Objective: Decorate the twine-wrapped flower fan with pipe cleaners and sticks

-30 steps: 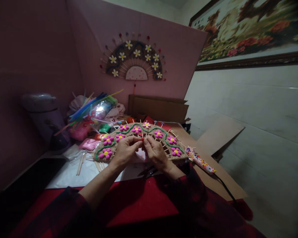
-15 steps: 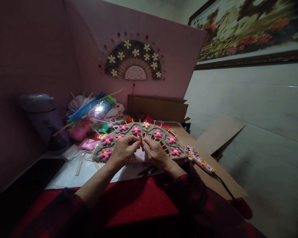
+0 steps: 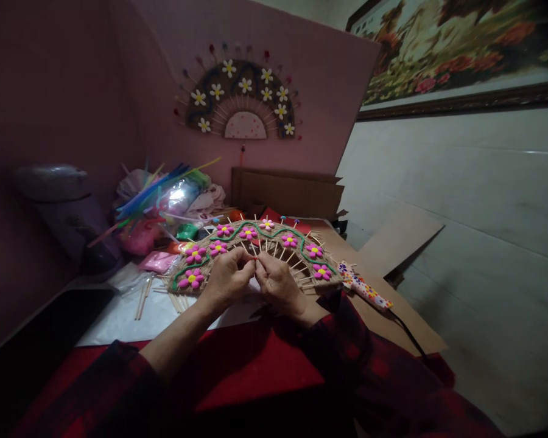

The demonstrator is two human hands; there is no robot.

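Observation:
My left hand point(image 3: 231, 274) and my right hand point(image 3: 278, 281) meet fingertip to fingertip, both closed in a pinch. Between them shows a small red piece point(image 3: 256, 258), mostly hidden by the fingers and too small to name its material. Right behind the hands lies a fan-shaped craft piece point(image 3: 281, 238) wrapped in brown twine. It bears pink flowers point(image 3: 315, 250) with yellow centres and a wavy green cord point(image 3: 278, 230). Thin wooden sticks point(image 3: 296, 260) radiate from its inner arc, and a few sticks at its top edge carry small blue or purple tips.
Loose sticks point(image 3: 141, 298) lie on white paper point(image 3: 114, 322) at left, beside a pink packet point(image 3: 158, 261). A flower-patterned glue gun point(image 3: 365, 291) rests on cardboard point(image 3: 406, 322) at right. Bagged craft supplies point(image 3: 173, 201) are heaped behind. A finished fan point(image 3: 244, 97) hangs on the pink panel.
The view has shifted slightly. Both hands stay pinched together, a little further left in the picture, and less of the red piece shows between the fingers.

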